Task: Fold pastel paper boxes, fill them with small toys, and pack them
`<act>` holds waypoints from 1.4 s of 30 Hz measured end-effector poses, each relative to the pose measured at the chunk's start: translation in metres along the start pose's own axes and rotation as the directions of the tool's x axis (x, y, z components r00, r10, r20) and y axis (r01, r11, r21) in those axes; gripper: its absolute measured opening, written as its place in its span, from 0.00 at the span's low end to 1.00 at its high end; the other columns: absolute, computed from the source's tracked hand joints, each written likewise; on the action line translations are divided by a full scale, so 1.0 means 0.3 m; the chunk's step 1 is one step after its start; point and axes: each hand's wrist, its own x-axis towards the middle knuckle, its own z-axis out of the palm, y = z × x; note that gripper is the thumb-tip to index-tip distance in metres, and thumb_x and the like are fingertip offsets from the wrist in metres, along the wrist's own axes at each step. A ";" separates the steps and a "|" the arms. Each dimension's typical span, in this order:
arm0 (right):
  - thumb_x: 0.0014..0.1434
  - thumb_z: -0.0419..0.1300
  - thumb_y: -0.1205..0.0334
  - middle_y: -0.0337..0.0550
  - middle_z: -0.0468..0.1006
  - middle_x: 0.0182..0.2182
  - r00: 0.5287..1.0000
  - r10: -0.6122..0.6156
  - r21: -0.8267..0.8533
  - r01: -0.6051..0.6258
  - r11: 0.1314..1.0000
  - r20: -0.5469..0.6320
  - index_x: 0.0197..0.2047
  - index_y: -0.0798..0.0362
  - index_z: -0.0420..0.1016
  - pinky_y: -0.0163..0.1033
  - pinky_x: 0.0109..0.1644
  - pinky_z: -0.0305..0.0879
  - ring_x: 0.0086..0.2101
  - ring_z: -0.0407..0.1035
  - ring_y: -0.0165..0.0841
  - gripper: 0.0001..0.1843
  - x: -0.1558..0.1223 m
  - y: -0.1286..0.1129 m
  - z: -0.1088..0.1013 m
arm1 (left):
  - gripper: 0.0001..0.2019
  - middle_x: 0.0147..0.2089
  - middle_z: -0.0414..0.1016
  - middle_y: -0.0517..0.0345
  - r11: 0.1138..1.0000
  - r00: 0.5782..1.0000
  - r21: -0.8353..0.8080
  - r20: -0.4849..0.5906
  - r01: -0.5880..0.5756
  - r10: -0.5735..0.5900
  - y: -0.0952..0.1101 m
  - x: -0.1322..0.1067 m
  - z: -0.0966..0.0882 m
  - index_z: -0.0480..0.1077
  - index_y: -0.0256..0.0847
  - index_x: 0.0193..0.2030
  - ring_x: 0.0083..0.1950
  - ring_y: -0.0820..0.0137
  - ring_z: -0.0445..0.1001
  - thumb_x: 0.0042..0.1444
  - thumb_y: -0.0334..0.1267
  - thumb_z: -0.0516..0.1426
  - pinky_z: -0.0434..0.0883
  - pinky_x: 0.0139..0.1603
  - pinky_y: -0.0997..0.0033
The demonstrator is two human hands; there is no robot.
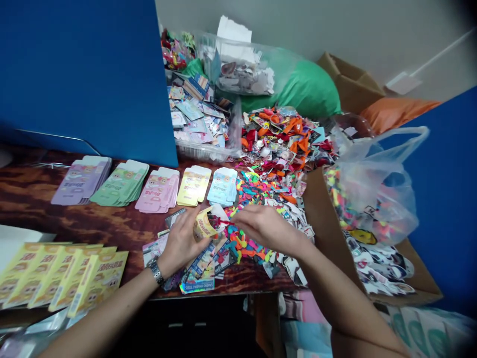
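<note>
My left hand [182, 243] grips a small open yellow card packet [204, 224] printed with a cartoon face. My right hand [266, 228] reaches to the packet's mouth, its fingertips pinching a small red rubber piece [219, 222], perhaps a balloon, which enters the opening. Under my hands lies a heap of colourful small rubber pieces [246, 246], mixed with printed card sheets [204, 263]. My wrists are apart, and a metal watch [155, 272] sits on my left wrist.
Stacks of lilac, green, pink, yellow and blue card packets [160, 189] line the dark wood table [93, 223]. Flat yellow packets [63, 276] lie at left. Piled scraps, a clear plastic bag [380, 179] and a cardboard box [328, 233] stand at right and behind.
</note>
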 end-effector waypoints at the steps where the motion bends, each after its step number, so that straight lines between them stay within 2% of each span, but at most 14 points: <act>1: 0.66 0.52 0.66 0.43 0.77 0.31 1.000 0.011 -0.049 -0.009 0.999 0.025 0.41 0.53 0.76 0.33 0.36 0.60 0.32 0.70 0.31 0.10 0.015 -0.018 0.021 | 0.37 0.60 0.67 0.42 1.000 1.000 -0.004 -0.002 -0.006 0.006 0.006 -0.003 0.001 0.51 0.40 0.67 0.60 0.53 0.67 0.53 0.43 0.61 0.67 0.59 0.51; 6: 0.65 0.53 0.68 0.44 0.74 0.37 1.000 0.017 -0.154 -0.014 0.988 0.018 0.43 0.53 0.73 0.32 0.34 0.59 0.33 0.68 0.30 0.08 0.068 -0.064 0.119 | 0.37 0.61 0.66 0.44 0.999 1.000 -0.034 -0.009 -0.028 0.028 0.032 -0.014 0.000 0.50 0.42 0.67 0.62 0.54 0.66 0.53 0.40 0.60 0.66 0.60 0.52; 9: 0.66 0.53 0.66 0.45 0.74 0.38 0.996 0.066 -0.201 -0.077 0.977 -0.062 0.48 0.52 0.71 0.33 0.34 0.59 0.34 0.68 0.31 0.10 0.070 -0.085 0.157 | 0.37 0.61 0.66 0.44 0.999 0.999 -0.036 -0.025 -0.020 0.020 0.031 -0.020 0.002 0.50 0.41 0.67 0.61 0.55 0.66 0.53 0.40 0.61 0.66 0.60 0.52; 11: 0.65 0.55 0.65 0.46 0.74 0.38 0.990 0.077 -0.270 -0.106 0.957 -0.115 0.48 0.51 0.73 0.34 0.34 0.59 0.36 0.67 0.34 0.09 0.062 -0.098 0.174 | 0.37 0.61 0.66 0.44 0.999 0.999 -0.030 -0.035 -0.018 0.017 0.026 -0.022 0.004 0.51 0.41 0.67 0.61 0.55 0.67 0.53 0.39 0.61 0.67 0.60 0.52; 13: 0.65 0.55 0.64 0.46 0.75 0.38 0.992 0.026 -0.309 -0.065 0.949 -0.127 0.43 0.50 0.75 0.35 0.33 0.59 0.38 0.67 0.36 0.08 0.052 -0.103 0.180 | 0.37 0.60 0.67 0.44 0.999 0.999 -0.023 -0.041 -0.033 0.032 0.022 -0.020 0.005 0.51 0.40 0.67 0.60 0.55 0.67 0.53 0.39 0.60 0.67 0.59 0.52; 15: 0.65 0.54 0.63 0.44 0.75 0.37 0.989 -0.029 -0.250 -0.008 0.968 -0.144 0.42 0.49 0.76 0.35 0.34 0.59 0.37 0.67 0.35 0.09 0.046 -0.083 0.168 | 0.37 0.60 0.67 0.43 0.999 0.998 -0.023 -0.038 -0.041 0.040 0.020 -0.017 0.005 0.51 0.40 0.67 0.60 0.54 0.67 0.53 0.39 0.61 0.67 0.59 0.52; 18: 0.68 0.51 0.60 0.43 0.77 0.37 0.964 0.031 -0.036 -0.042 0.998 -0.264 0.51 0.49 0.75 0.33 0.38 0.62 0.36 0.69 0.31 0.14 0.057 0.025 0.116 | 0.37 0.60 0.67 0.43 0.999 1.000 -0.034 -0.012 -0.014 0.014 0.020 -0.012 0.002 0.51 0.40 0.67 0.60 0.54 0.67 0.52 0.41 0.61 0.68 0.59 0.52; 20: 0.68 0.50 0.58 0.44 0.78 0.41 0.914 0.235 0.066 -0.226 0.972 -0.332 0.53 0.51 0.73 0.33 0.42 0.63 0.39 0.71 0.31 0.16 0.087 0.150 0.075 | 0.37 0.61 0.67 0.43 0.999 1.000 -0.036 -0.007 -0.009 0.009 0.021 -0.011 0.000 0.51 0.40 0.67 0.61 0.53 0.67 0.53 0.42 0.61 0.68 0.59 0.52; 22: 0.69 0.48 0.57 0.42 0.79 0.42 0.785 0.535 0.045 -0.550 0.834 -0.314 0.54 0.49 0.72 0.32 0.42 0.63 0.39 0.72 0.31 0.17 0.134 0.295 0.049 | 0.37 0.61 0.67 0.42 0.999 1.000 -0.027 -0.018 -0.018 0.017 0.022 -0.014 0.001 0.50 0.41 0.68 0.61 0.53 0.67 0.53 0.43 0.61 0.68 0.59 0.52; 24: 0.67 0.49 0.60 0.46 0.80 0.42 0.722 0.625 0.018 -0.650 0.760 -0.298 0.53 0.54 0.72 0.34 0.42 0.62 0.40 0.72 0.33 0.17 0.189 0.430 0.045 | 0.38 0.60 0.67 0.42 1.000 0.999 -0.015 -0.022 -0.025 0.024 0.022 -0.019 0.003 0.50 0.41 0.68 0.60 0.53 0.68 0.54 0.44 0.61 0.69 0.58 0.52; 27: 0.64 0.53 0.60 0.50 0.80 0.42 0.679 0.690 -0.029 -0.718 0.696 -0.252 0.49 0.56 0.74 0.34 0.41 0.61 0.40 0.73 0.36 0.14 0.253 0.568 0.072 | 0.38 0.60 0.68 0.42 1.000 1.000 -0.008 -0.009 -0.013 0.013 0.014 -0.027 0.003 0.50 0.41 0.68 0.60 0.53 0.68 0.53 0.44 0.61 0.69 0.57 0.53; 31: 0.66 0.50 0.56 0.51 0.80 0.40 0.683 0.709 -0.108 -0.729 0.676 -0.175 0.46 0.54 0.74 0.35 0.38 0.60 0.38 0.73 0.37 0.15 0.257 0.627 0.115 | 0.37 0.60 0.67 0.44 0.999 1.000 -0.016 0.010 0.028 -0.028 -0.003 -0.034 0.001 0.52 0.42 0.67 0.60 0.54 0.68 0.53 0.43 0.61 0.68 0.59 0.53; 35: 0.60 0.58 0.53 0.49 0.81 0.38 0.728 0.679 -0.179 -0.683 0.708 -0.095 0.44 0.52 0.74 0.35 0.38 0.59 0.38 0.74 0.39 0.13 0.222 0.629 0.130 | 0.37 0.60 0.68 0.44 0.999 0.999 -0.019 0.028 0.026 -0.025 -0.010 -0.031 0.012 0.52 0.41 0.67 0.60 0.55 0.68 0.52 0.42 0.61 0.68 0.59 0.53; 42: 0.58 0.61 0.51 0.49 0.78 0.44 0.748 0.657 -0.177 -0.663 0.728 -0.099 0.47 0.51 0.72 0.35 0.40 0.61 0.43 0.72 0.38 0.17 0.251 0.627 0.130 | 0.38 0.61 0.67 0.44 1.000 0.999 -0.017 0.045 0.017 -0.016 0.002 -0.015 0.018 0.51 0.40 0.68 0.60 0.56 0.68 0.52 0.42 0.61 0.68 0.59 0.55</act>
